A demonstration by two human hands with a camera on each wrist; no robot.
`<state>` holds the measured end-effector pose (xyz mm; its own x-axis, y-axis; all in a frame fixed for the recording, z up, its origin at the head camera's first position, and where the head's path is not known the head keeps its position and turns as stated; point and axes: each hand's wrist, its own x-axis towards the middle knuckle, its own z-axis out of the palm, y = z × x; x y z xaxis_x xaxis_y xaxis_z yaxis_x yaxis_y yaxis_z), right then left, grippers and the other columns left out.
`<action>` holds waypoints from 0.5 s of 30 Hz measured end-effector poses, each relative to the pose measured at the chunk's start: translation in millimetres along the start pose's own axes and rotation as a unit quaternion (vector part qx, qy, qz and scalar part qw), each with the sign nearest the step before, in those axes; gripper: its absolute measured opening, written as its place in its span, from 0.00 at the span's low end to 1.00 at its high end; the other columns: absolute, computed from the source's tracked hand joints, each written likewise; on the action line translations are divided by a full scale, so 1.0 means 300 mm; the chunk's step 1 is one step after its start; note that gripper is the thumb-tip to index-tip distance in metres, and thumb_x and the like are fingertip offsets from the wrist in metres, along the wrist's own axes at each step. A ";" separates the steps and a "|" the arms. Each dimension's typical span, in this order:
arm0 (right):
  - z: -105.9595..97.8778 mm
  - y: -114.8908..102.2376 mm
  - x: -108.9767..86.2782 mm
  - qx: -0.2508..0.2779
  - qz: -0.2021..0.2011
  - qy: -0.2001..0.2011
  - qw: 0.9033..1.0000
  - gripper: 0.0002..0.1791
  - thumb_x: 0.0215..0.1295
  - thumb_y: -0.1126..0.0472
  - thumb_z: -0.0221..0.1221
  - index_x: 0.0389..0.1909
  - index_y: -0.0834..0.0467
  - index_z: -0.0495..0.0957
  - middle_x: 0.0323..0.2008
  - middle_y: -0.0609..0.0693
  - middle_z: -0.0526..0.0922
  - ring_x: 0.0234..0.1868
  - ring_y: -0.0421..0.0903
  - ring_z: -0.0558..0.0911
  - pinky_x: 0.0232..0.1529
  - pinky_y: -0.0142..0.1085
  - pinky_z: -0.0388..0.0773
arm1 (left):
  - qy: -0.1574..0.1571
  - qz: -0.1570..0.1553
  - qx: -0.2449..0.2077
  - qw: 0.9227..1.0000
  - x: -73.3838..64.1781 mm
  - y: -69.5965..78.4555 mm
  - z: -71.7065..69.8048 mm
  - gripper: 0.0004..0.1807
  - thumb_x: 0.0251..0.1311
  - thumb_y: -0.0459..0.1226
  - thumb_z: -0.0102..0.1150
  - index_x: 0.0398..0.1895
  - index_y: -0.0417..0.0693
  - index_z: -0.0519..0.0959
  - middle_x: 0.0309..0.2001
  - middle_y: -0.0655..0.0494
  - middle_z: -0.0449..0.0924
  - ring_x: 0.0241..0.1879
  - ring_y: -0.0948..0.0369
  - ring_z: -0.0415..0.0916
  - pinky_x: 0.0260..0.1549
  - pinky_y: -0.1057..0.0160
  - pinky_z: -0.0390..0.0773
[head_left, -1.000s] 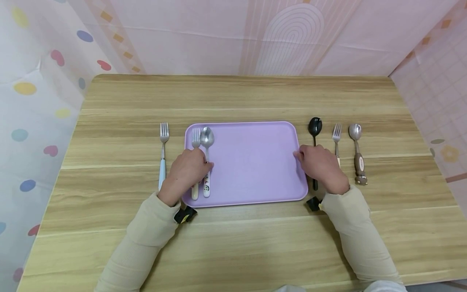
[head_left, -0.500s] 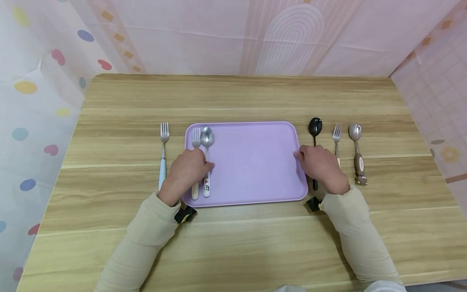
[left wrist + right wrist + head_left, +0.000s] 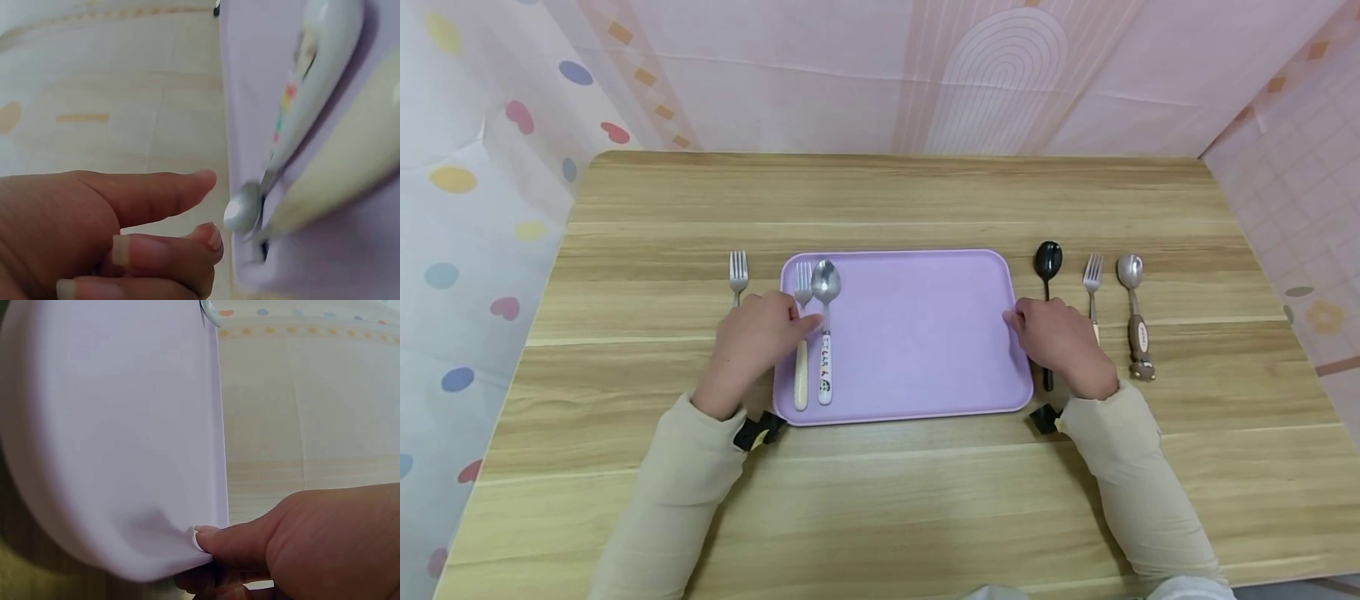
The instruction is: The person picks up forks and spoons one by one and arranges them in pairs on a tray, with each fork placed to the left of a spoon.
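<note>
A lilac tray lies on the table. On its left part are a cream-handled fork and, just right of it, a spoon with a patterned white handle. My left hand is over the tray's left edge, its thumb reaching across the cream-handled fork. The left wrist view shows its thumb apart from bent fingers with nothing between them. My right hand pinches the tray's right rim between thumb and fingers, as the right wrist view shows. Another fork, left of the tray, is partly hidden by my left hand.
Right of the tray lie a black spoon, partly under my right hand, a small fork and a brown-handled spoon. The wooden table meets a patterned cloth backdrop at its far edge.
My left hand has let go of the spoon and fork handles and shifted left and slightly away, uncovering them and covering the fork at left. The right hand and tray stay put.
</note>
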<state>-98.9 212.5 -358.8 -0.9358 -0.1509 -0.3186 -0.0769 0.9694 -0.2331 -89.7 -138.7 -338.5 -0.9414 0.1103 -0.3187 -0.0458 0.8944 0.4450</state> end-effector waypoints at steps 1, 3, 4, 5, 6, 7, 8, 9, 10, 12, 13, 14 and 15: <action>0.000 0.000 0.000 0.000 0.000 0.000 1.000 0.16 0.73 0.54 0.48 0.36 0.62 0.76 0.23 0.58 0.74 0.27 0.56 0.76 0.23 0.45 0.69 | 0.003 -0.003 0.002 1.000 -0.001 -0.010 -0.011 0.21 0.63 0.48 0.56 0.17 0.45 0.70 0.15 0.55 0.66 0.18 0.58 0.66 0.15 0.61 0.64; 0.000 0.000 0.000 -0.001 0.001 -0.001 1.000 0.16 0.73 0.54 0.48 0.36 0.62 0.76 0.23 0.57 0.74 0.27 0.56 0.76 0.23 0.45 0.69 | 0.006 -0.008 0.000 1.000 -0.003 -0.033 -0.034 0.21 0.64 0.48 0.55 0.17 0.45 0.71 0.16 0.55 0.66 0.18 0.57 0.66 0.15 0.61 0.63; 0.001 0.000 0.000 -0.001 0.002 -0.001 1.000 0.16 0.73 0.54 0.48 0.37 0.62 0.76 0.23 0.57 0.74 0.27 0.56 0.76 0.23 0.45 0.69 | 0.009 -0.011 -0.001 1.000 -0.004 -0.045 -0.045 0.21 0.64 0.48 0.55 0.18 0.45 0.71 0.16 0.55 0.67 0.19 0.57 0.66 0.15 0.61 0.63; 0.001 0.000 0.000 -0.001 0.003 -0.001 1.000 0.16 0.73 0.54 0.48 0.37 0.62 0.76 0.23 0.57 0.74 0.27 0.56 0.76 0.23 0.45 0.69 | 0.012 -0.014 -0.001 1.000 -0.006 -0.057 -0.055 0.20 0.64 0.48 0.55 0.18 0.45 0.72 0.17 0.55 0.68 0.19 0.57 0.66 0.15 0.60 0.64; 0.001 0.000 0.000 0.000 0.004 -0.001 1.000 0.16 0.73 0.54 0.48 0.37 0.62 0.76 0.23 0.57 0.74 0.27 0.56 0.76 0.23 0.45 0.69 | 0.017 -0.015 0.003 1.000 -0.008 -0.071 -0.065 0.20 0.64 0.48 0.55 0.19 0.45 0.72 0.17 0.55 0.68 0.19 0.56 0.66 0.15 0.60 0.64; 0.001 0.000 0.000 0.000 0.004 -0.001 1.000 0.16 0.73 0.54 0.48 0.36 0.62 0.76 0.23 0.57 0.74 0.27 0.56 0.76 0.23 0.45 0.69 | 0.023 -0.014 0.005 1.000 -0.009 -0.085 -0.074 0.20 0.64 0.48 0.55 0.20 0.45 0.72 0.18 0.54 0.68 0.20 0.56 0.67 0.15 0.60 0.64; 0.000 -0.001 -0.001 0.000 0.004 -0.001 1.000 0.16 0.73 0.54 0.48 0.36 0.62 0.77 0.23 0.57 0.74 0.27 0.56 0.76 0.24 0.45 0.69 | 0.030 -0.015 0.006 0.999 -0.011 -0.098 -0.083 0.19 0.64 0.48 0.55 0.21 0.45 0.72 0.18 0.55 0.68 0.20 0.56 0.67 0.15 0.59 0.64; 0.000 -0.001 -0.001 0.001 0.004 0.000 1.000 0.16 0.73 0.54 0.48 0.37 0.62 0.77 0.24 0.57 0.74 0.27 0.56 0.76 0.24 0.45 0.69 | 0.036 -0.018 0.008 0.999 -0.014 -0.111 -0.091 0.19 0.64 0.48 0.55 0.21 0.45 0.72 0.18 0.55 0.67 0.20 0.56 0.66 0.15 0.59 0.64; 0.000 -0.001 -0.001 0.001 0.004 0.000 1.000 0.16 0.73 0.54 0.48 0.37 0.62 0.77 0.24 0.57 0.74 0.27 0.56 0.76 0.24 0.45 0.69 | 0.041 -0.019 0.010 0.999 -0.016 -0.123 -0.098 0.19 0.64 0.49 0.54 0.21 0.46 0.71 0.17 0.55 0.66 0.20 0.56 0.66 0.16 0.59 0.63; 0.000 0.000 -0.001 0.002 0.004 0.000 1.000 0.16 0.73 0.53 0.47 0.37 0.62 0.77 0.24 0.57 0.74 0.27 0.56 0.76 0.24 0.45 0.69 | 0.045 -0.024 0.010 0.999 -0.020 -0.145 -0.109 0.20 0.65 0.49 0.55 0.21 0.45 0.72 0.16 0.56 0.65 0.20 0.56 0.65 0.15 0.59 0.62; 0.000 0.000 -0.001 0.002 0.004 0.000 1.000 0.16 0.73 0.53 0.47 0.37 0.62 0.77 0.24 0.57 0.74 0.27 0.56 0.76 0.23 0.45 0.69 | 0.044 -0.026 0.009 0.999 -0.020 -0.153 -0.114 0.20 0.65 0.49 0.55 0.21 0.45 0.72 0.16 0.56 0.64 0.20 0.56 0.64 0.15 0.59 0.62; 0.000 0.001 -0.001 0.003 0.004 -0.001 1.000 0.16 0.73 0.53 0.47 0.37 0.62 0.77 0.24 0.57 0.74 0.27 0.55 0.76 0.23 0.44 0.69 | 0.042 -0.030 0.009 0.999 -0.020 -0.161 -0.117 0.20 0.65 0.49 0.55 0.20 0.45 0.72 0.16 0.56 0.64 0.20 0.56 0.64 0.15 0.60 0.61; 0.000 0.002 0.000 0.004 0.005 -0.002 1.000 0.16 0.73 0.54 0.47 0.37 0.62 0.76 0.24 0.57 0.74 0.27 0.55 0.76 0.23 0.44 0.69 | 0.039 -0.031 0.009 0.999 -0.020 -0.166 -0.119 0.20 0.64 0.48 0.55 0.20 0.45 0.73 0.16 0.57 0.64 0.20 0.56 0.64 0.15 0.60 0.61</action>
<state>-98.9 213.1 -359.1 -0.9351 -0.1427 -0.3243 -0.0657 0.9693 -0.2371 -93.7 -199.4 -328.9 -0.9603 0.0203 -0.2783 -0.0999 0.9062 0.4110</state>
